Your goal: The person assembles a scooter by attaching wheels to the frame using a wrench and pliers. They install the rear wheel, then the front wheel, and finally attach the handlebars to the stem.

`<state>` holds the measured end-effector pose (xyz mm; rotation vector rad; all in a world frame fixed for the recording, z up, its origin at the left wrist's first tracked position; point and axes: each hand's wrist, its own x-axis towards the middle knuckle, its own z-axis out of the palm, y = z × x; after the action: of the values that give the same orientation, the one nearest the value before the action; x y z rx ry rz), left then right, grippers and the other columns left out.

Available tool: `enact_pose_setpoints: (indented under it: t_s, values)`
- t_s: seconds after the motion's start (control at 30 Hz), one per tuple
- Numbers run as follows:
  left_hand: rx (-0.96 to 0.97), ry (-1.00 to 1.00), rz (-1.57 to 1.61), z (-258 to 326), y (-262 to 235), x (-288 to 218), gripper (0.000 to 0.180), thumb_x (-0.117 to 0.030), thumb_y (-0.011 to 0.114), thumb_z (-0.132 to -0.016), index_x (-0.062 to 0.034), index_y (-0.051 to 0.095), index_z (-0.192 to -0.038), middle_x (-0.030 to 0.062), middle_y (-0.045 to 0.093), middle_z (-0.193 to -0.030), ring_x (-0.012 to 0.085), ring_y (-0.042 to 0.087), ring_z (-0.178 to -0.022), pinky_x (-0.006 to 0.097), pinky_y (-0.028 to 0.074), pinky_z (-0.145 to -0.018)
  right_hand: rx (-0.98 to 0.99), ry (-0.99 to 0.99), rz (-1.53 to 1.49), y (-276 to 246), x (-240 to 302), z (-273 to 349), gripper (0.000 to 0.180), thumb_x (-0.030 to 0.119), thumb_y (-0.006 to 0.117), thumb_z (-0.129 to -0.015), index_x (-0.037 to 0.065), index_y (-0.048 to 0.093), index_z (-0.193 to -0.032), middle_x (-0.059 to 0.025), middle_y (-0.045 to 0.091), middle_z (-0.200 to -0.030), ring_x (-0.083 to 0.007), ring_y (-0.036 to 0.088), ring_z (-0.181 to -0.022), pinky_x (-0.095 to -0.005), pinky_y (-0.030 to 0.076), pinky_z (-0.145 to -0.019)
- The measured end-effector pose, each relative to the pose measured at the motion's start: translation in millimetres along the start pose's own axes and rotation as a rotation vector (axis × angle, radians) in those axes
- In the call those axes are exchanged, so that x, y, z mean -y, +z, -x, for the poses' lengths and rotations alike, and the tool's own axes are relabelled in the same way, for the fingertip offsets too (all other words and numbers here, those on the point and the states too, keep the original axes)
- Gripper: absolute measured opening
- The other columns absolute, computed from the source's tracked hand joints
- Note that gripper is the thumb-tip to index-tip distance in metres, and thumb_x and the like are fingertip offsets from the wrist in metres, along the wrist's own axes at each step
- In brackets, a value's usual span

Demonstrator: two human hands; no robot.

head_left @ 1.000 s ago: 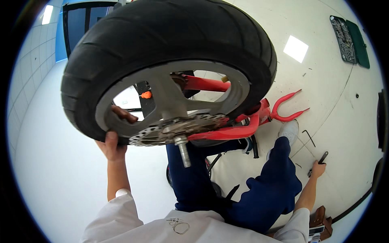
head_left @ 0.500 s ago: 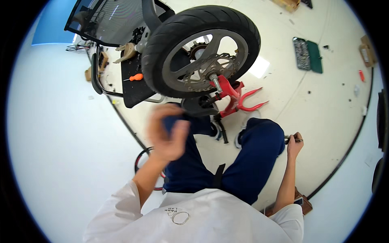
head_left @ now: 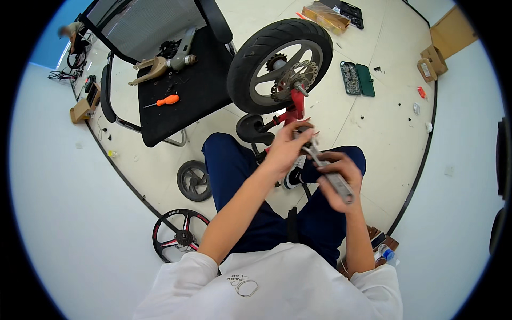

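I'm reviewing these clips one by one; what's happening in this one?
A person's right hand grips a grey metal wrench, with the left hand at its far end; blur hides that hand's exact grip. Beyond them, a black-tyred grey wheel sits on a red metal frame, untouched by either hand. An orange-handled screwdriver lies on the black chair seat to the left.

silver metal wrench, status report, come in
Right hand gripping wrench handle. Left hand at wrench's other end, grip blurred. Black-tyred grey wheel ahead, apart from wrench.
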<state>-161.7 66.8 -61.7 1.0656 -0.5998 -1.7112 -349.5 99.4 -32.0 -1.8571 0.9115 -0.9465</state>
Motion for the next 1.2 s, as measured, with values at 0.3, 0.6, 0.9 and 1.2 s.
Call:
enact_pose_setpoints:
  t_s: [0.3, 0.6, 0.9, 1.2]
  values:
    - [0.072, 0.286, -0.733, 30, -37, -50, 0.032, -0.016, 0.067, -0.089, -0.0054, 0.057, -0.118, 0.0052, 0.061, -0.087, 0.0141, 0.061, -0.072, 0.028, 0.051, -0.06, 0.182, 0.656, -0.628, 62, -14, -15, 0.036, 0.017, 0.062, -0.095, 0.003, 0.046, -0.124, -0.0047, 0.057, -0.085, -0.0114, 0.056, -0.07, -0.0248, 0.043, -0.059]
    - [-0.223, 0.566, -0.893, -38, -84, -147, 0.055, -0.025, 0.085, -0.067, 0.0002, 0.059, -0.108, 0.014, 0.068, -0.1, 0.0205, 0.066, -0.093, 0.033, 0.051, -0.083, -0.026, 0.817, -0.633, 56, -15, -33, 0.027, 0.032, 0.052, -0.101, 0.006, 0.049, -0.091, 0.0033, 0.036, -0.064, -0.0056, 0.03, -0.048, -0.0227, 0.024, -0.043]
    - [-0.215, 0.944, -0.807, -9, -60, -65, 0.045, -0.008, 0.077, -0.063, -0.0027, 0.059, -0.104, 0.0172, 0.064, -0.086, 0.0364, 0.066, -0.079, 0.037, 0.053, -0.07, -0.265, 0.919, -0.469, 19, -27, -17, 0.022, 0.028, 0.057, -0.097, 0.007, 0.051, -0.094, 0.0033, 0.037, -0.063, -0.0059, 0.032, -0.047, -0.0211, 0.024, -0.043]
    - [-0.108, 0.94, -0.786, 26, -41, -37, 0.057, -0.002, 0.075, -0.05, -0.0026, 0.056, -0.104, 0.0124, 0.064, -0.095, 0.0304, 0.065, -0.084, 0.036, 0.053, -0.069, -0.275, 0.872, -0.375, -28, -2, 4, 0.034, 0.025, 0.065, -0.087, 0.003, 0.051, -0.109, 0.0042, 0.036, -0.062, -0.0056, 0.034, -0.047, -0.0198, 0.023, -0.041]
